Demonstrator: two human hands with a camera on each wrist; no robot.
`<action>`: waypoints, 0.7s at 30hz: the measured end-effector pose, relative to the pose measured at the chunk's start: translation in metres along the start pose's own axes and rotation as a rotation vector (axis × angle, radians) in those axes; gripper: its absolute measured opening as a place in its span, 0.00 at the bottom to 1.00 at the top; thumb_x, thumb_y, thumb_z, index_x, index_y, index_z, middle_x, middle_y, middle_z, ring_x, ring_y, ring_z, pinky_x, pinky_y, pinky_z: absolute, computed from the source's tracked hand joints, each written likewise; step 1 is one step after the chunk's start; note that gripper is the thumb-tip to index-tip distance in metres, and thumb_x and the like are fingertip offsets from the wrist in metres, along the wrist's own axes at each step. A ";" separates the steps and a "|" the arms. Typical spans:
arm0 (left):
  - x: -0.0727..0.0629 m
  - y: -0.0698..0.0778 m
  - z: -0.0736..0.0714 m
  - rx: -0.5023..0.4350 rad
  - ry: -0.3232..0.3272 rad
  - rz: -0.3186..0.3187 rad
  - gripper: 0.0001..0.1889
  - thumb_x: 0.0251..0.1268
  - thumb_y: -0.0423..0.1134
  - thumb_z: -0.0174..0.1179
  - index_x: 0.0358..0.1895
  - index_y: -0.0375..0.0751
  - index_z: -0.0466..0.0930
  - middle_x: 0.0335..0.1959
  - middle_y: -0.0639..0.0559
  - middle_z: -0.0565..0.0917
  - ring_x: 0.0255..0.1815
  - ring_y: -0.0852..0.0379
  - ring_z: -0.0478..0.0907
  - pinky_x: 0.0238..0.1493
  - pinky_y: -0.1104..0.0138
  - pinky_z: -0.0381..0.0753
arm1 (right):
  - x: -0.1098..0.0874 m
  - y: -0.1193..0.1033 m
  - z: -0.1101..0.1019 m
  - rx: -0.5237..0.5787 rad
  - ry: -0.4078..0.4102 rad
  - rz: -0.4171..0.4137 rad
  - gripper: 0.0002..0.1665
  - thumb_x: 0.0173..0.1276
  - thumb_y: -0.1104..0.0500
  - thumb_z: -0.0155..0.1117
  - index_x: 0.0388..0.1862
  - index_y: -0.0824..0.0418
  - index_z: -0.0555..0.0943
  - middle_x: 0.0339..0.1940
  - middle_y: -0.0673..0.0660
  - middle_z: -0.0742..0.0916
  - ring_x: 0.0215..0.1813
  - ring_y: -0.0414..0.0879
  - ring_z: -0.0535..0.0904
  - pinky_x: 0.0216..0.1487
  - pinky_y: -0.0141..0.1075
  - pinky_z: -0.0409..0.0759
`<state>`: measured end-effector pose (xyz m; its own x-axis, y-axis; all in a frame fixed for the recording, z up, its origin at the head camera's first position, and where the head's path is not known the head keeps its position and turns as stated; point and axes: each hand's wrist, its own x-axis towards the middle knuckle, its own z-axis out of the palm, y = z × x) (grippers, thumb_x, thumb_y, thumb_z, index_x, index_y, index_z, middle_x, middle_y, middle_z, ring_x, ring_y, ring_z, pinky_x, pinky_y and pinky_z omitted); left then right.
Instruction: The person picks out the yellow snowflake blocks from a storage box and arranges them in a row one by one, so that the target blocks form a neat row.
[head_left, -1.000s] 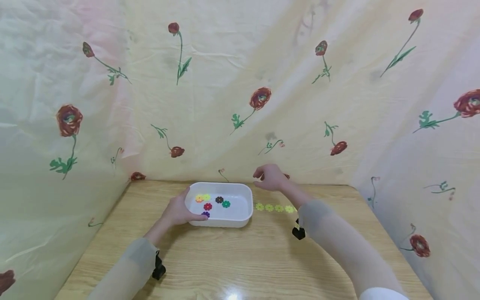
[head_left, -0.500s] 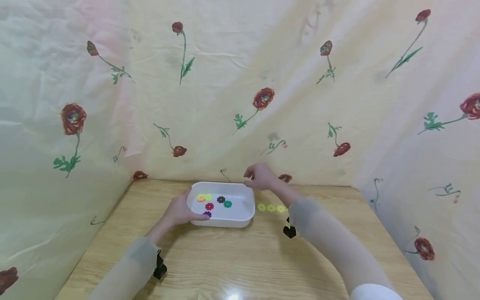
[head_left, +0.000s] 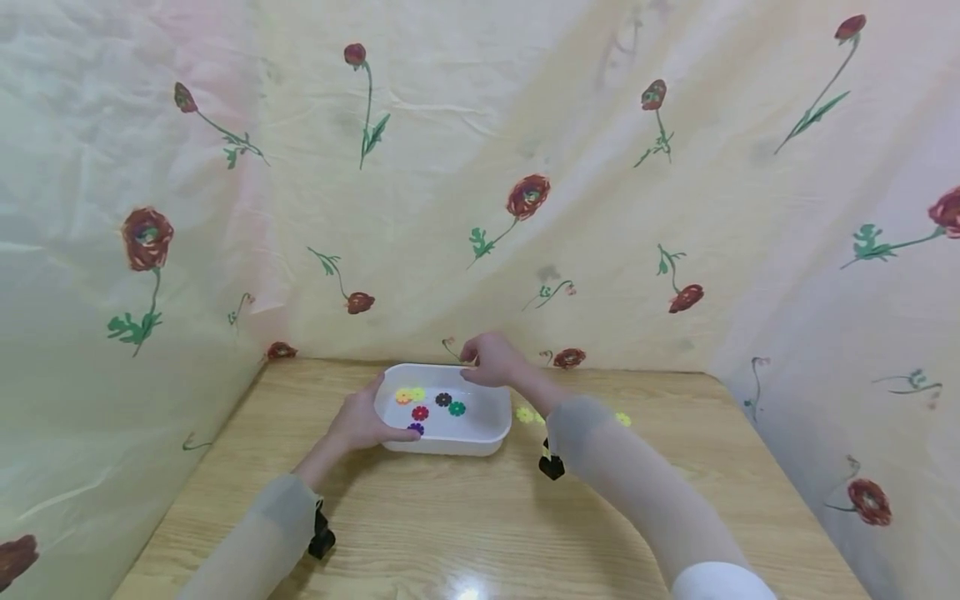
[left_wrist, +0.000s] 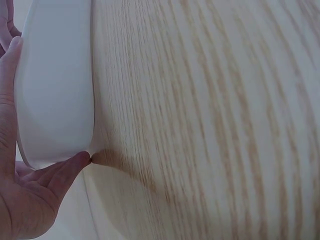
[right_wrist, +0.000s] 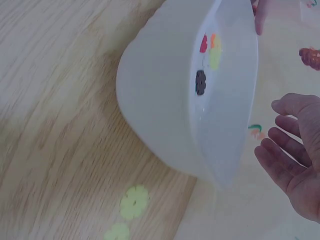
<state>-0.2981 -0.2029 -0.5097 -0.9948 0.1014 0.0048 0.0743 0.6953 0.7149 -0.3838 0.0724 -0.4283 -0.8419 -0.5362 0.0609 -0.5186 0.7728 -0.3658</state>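
A white plastic tub (head_left: 442, 447) stands on the table. My left hand (head_left: 360, 418) grips its left end, thumb over the near rim and fingers round the side. Flower-shaped plastic pieces lie inside: orange (head_left: 402, 397), yellow (head_left: 418, 393), red (head_left: 420, 413), dark brown (head_left: 443, 400), green (head_left: 457, 408) and purple (head_left: 416, 428), the last partly behind my thumb. Over the tub's far right rim hovers my right hand (head_left: 491, 358). In the right wrist view, its loosely bent fingers (right_wrist: 287, 150) hold nothing and are apart from the tub.
Right of the tub lies a row of yellow flower pieces (head_left: 524, 413), partly hidden by my right forearm. One yellow piece (head_left: 622, 419) shows past the sleeve. Flower-print cloth (head_left: 420, 208) hangs behind the wooden table (head_left: 450, 525) and at both sides.
My right hand has moved left, from beyond the tub's right end to above its far rim. The forearm now covers other yellow pieces. The left hand keeps its grip.
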 end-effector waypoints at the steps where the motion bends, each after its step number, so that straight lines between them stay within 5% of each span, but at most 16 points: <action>1: 0.000 0.000 0.000 0.000 0.000 -0.001 0.70 0.43 0.63 0.85 0.87 0.42 0.51 0.80 0.36 0.71 0.75 0.36 0.73 0.77 0.36 0.71 | 0.001 -0.003 0.001 0.008 -0.003 -0.001 0.15 0.69 0.57 0.75 0.51 0.61 0.90 0.48 0.58 0.93 0.49 0.49 0.87 0.53 0.40 0.89; 21: 0.001 -0.003 0.000 -0.013 0.002 0.005 0.70 0.42 0.63 0.86 0.87 0.40 0.52 0.81 0.34 0.68 0.77 0.35 0.72 0.76 0.36 0.72 | 0.027 -0.033 0.040 0.085 -0.031 -0.015 0.16 0.72 0.57 0.74 0.55 0.63 0.89 0.47 0.57 0.92 0.48 0.48 0.87 0.52 0.38 0.90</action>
<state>-0.2995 -0.2042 -0.5119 -0.9946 0.1030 0.0096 0.0780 0.6858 0.7236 -0.3830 0.0186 -0.4516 -0.8285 -0.5586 0.0391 -0.5155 0.7335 -0.4430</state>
